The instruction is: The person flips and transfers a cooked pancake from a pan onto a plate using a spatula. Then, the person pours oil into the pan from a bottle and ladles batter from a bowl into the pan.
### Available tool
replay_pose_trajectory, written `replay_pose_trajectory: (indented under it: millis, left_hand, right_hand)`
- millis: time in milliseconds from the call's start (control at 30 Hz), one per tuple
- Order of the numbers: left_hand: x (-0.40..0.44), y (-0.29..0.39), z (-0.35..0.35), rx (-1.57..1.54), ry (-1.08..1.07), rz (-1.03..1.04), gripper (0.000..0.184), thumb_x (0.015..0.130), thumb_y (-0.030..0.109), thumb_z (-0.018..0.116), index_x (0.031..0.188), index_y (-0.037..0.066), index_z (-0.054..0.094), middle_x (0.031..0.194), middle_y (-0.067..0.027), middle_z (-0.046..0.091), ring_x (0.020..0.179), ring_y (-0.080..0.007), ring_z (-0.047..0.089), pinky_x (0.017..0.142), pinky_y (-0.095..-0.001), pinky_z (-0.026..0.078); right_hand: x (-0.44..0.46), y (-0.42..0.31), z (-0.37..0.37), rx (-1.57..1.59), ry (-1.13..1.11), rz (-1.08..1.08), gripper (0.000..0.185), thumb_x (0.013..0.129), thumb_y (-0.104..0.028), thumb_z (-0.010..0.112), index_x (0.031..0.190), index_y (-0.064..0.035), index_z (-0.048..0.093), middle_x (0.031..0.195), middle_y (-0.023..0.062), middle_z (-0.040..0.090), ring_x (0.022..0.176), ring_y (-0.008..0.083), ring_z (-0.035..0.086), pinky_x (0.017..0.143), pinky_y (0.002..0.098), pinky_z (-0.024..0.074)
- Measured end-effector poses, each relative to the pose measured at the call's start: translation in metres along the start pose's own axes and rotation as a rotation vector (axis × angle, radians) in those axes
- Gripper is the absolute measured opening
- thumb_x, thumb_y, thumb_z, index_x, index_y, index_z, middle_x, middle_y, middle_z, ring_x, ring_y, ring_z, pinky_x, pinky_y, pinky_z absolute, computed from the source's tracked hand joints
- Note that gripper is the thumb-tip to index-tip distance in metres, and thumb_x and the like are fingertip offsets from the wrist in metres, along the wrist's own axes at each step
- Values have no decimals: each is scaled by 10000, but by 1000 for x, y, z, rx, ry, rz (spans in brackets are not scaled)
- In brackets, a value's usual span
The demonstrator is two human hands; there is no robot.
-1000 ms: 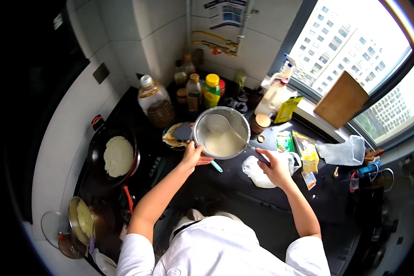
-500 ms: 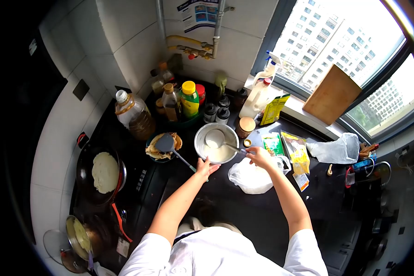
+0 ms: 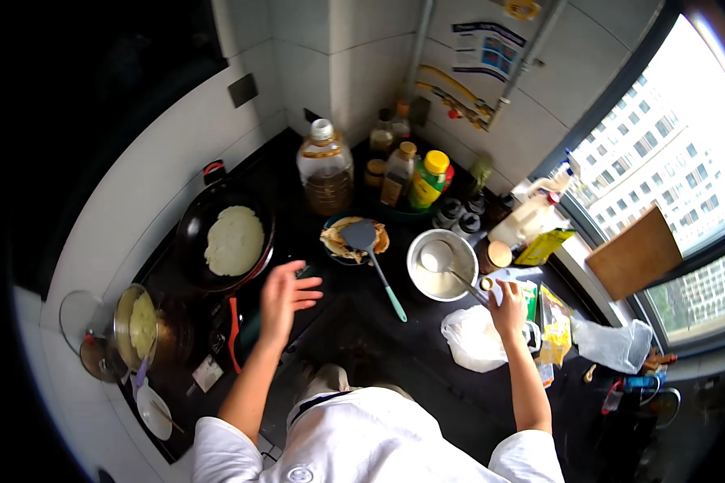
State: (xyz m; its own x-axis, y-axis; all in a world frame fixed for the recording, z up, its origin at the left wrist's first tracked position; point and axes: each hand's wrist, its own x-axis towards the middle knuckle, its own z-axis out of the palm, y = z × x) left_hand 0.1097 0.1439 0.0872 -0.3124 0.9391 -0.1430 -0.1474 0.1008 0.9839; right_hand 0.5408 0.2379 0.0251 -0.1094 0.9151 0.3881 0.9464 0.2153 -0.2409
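Observation:
My left hand [image 3: 286, 299] is raised over the dark counter with its fingers apart and holds nothing; the black frying pan [image 3: 189, 241] with a pale flat pancake [image 3: 235, 241] is up and left of it. My right hand [image 3: 506, 307] is closed on the handle of a ladle [image 3: 438, 256], whose bowl sits inside a metal bowl [image 3: 411, 270] of pale batter [image 3: 437, 282]. Between my hands, a grey spatula with a green handle [image 3: 377, 271] lies across a plate of cooked flatbread [image 3: 333, 239].
A second pan [image 3: 141, 322] with a pale pancake and a white dish [image 3: 154, 410] are at the lower left. Bottles, including a large oil bottle [image 3: 325, 167], line the back. A white plastic bag [image 3: 474, 339], packets and a cutting board [image 3: 636, 253] are at the right.
My left hand has left the metal bowl and moved left toward the frying pan, fingers spread. My right hand still holds the ladle in the bowl. The camera view has shifted.

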Motion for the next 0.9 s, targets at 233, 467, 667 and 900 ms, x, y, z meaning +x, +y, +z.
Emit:
replay_pose_trajectory:
  millis: [233, 467, 667, 900]
  left_hand:
    - [-58, -21, -142, 214, 669, 94, 329, 991, 324, 421, 1204, 90, 515, 1044, -75, 629, 897, -131, 596, 684, -245, 486]
    - [-90, -84, -173, 261, 625, 6, 350, 967, 257, 513, 1220, 14, 497, 1112, -115, 590, 973, -144, 557, 854, -259, 435]
    - [-107, -84, -159, -47, 348, -173, 486, 964, 330, 513, 1294, -9, 401, 1018, -80, 590, 854, -127, 602, 738, -246, 482]
    - [-101, -80, -159, -214, 261, -295, 353, 969, 296, 500, 1199, 39, 426, 1000, -117, 618, 744, -156, 641, 629, -281, 538]
  right_hand:
    - [-18, -122, 55, 358, -196, -212, 143, 779, -66, 605, 906, -79, 669, 785, 117, 596, 755, 315, 594, 651, 414, 493]
    - [-46, -156, 164, 122, -483, -107, 459, 796, -222, 652, 1154, 34, 519, 945, 241, 613, 884, 393, 600, 786, 429, 501]
    - [-52, -168, 187, -70, -544, 47, 292, 803, -202, 647, 992, -24, 512, 1000, 171, 590, 963, 365, 586, 795, 449, 507]
    - [-53, -176, 161, 256, -303, 6, 160, 886, -112, 498, 1011, -14, 476, 860, 221, 586, 790, 417, 573, 665, 466, 452]
